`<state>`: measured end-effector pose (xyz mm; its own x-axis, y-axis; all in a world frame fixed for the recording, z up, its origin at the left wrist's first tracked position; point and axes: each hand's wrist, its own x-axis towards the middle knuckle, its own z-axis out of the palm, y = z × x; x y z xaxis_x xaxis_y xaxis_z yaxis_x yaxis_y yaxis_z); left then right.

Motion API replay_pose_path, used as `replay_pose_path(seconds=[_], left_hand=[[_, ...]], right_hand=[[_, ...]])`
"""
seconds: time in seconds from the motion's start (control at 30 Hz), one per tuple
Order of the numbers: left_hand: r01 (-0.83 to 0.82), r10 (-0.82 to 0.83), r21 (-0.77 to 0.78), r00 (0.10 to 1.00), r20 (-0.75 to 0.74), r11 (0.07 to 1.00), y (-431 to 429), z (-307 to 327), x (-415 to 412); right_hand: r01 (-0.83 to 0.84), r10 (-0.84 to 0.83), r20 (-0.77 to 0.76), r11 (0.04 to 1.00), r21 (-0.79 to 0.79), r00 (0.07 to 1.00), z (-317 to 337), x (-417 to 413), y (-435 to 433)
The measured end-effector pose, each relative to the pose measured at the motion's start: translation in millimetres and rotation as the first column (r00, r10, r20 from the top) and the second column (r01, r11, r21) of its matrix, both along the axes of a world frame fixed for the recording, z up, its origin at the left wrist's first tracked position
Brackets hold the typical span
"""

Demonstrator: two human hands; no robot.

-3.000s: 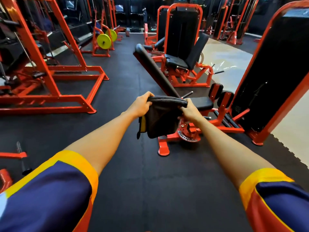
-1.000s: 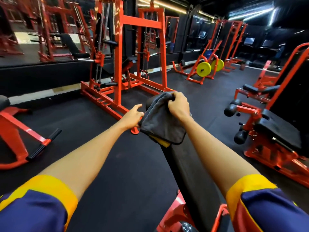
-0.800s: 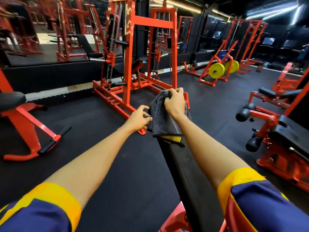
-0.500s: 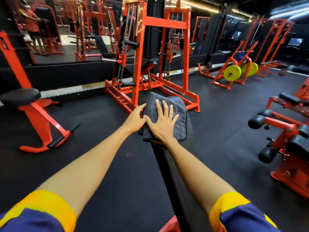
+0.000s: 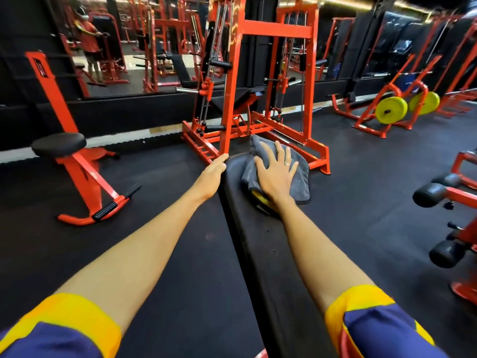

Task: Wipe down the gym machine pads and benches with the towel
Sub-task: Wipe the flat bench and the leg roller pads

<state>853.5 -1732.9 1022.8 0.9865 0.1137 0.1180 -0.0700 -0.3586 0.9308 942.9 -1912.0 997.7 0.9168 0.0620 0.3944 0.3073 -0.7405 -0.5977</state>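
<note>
Right hand (image 5: 277, 177) still flattens towel (image 5: 301, 178); left hand (image 5: 213, 172) shifted onto bench pad (image 5: 258, 244).

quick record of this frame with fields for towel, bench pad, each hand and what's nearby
bench pad: long, black, runs away from the camera
towel: grey, bunched, on the pad's far end
right hand: flat on the towel, fingers spread
left hand: fingers straight along the pad's left edge
nearby: orange stool with black seat, left; yellow weight plates, far right
</note>
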Motion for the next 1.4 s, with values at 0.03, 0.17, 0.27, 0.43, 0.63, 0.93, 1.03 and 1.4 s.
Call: replay_pose_path(seconds=[0.03, 0.17, 0.27, 0.43, 0.63, 0.93, 1.03, 1.4], left_hand=[[0.002, -0.002, -0.001, 1.000, -0.012, 1.000, -2, 1, 0], [-0.015, 0.015, 0.002, 0.999, 0.033, 1.000, -14, 1, 8], [-0.040, 0.045, -0.064, 0.995, 0.087, 0.997, -20, 0, 12], [-0.148, 0.141, 0.055, 0.982, 0.124, 0.987, -17, -10, 26], [-0.190, 0.150, 0.238, 0.973, 0.176, 0.952, -23, -1, 36], [-0.253, 0.206, 0.220, 0.955, 0.215, 0.942, -17, -15, 47], [-0.247, 0.189, 0.275, 0.957, 0.221, 0.929, -18, -12, 44], [-0.049, 0.001, 0.427, 0.994, 0.112, 0.903, 0, -2, 59]], right_hand=[[0.024, -0.025, 0.023, 1.000, 0.020, 0.999, -12, -9, -2], [0.018, -0.019, 0.111, 1.000, 0.008, 0.994, -45, -42, 11], [-0.105, 0.125, 0.233, 0.990, -0.095, 0.964, -37, -31, 14], [-0.111, 0.188, 0.300, 0.960, -0.258, 0.935, 6, 32, -5], [-0.016, 0.016, 0.058, 1.000, -0.010, 0.998, 21, 54, -22], [-0.152, 0.234, 0.312, 0.952, -0.267, 0.921, 25, 35, 9], [-0.108, 0.127, 0.167, 0.987, -0.120, 0.978, 27, 56, -25], [0.149, -0.116, -0.133, 0.950, 0.276, 0.984, -52, -3, -63]])
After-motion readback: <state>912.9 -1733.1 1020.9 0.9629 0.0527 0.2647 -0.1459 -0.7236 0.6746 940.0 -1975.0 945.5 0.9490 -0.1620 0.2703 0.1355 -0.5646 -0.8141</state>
